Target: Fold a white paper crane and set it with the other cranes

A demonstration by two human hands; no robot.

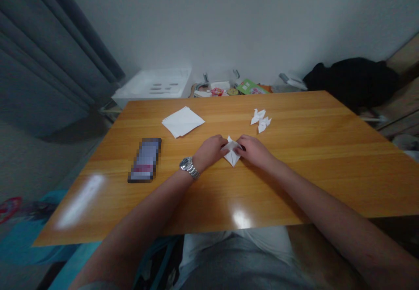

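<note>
A folded white paper (233, 153) with creased, pointed corners lies on the wooden table between my two hands. My left hand (211, 150), with a metal watch (188, 166) on its wrist, grips the paper's left side with thumb and fingers. On the opposite side my right hand (254, 149) pinches the paper's right edge. Two small folded paper birds (261, 119) sit just beyond my right hand. A stack of white paper sheets (183, 122) lies farther off, up and left of my left hand.
A phone (145, 160) lies on the left of the table (310, 150). Behind the far edge stand a white box-like unit (157, 84) and a green booklet (251, 87) among small items. Dark cloth (350, 82) is heaped at the back right; a grey curtain (49, 54) hangs left.
</note>
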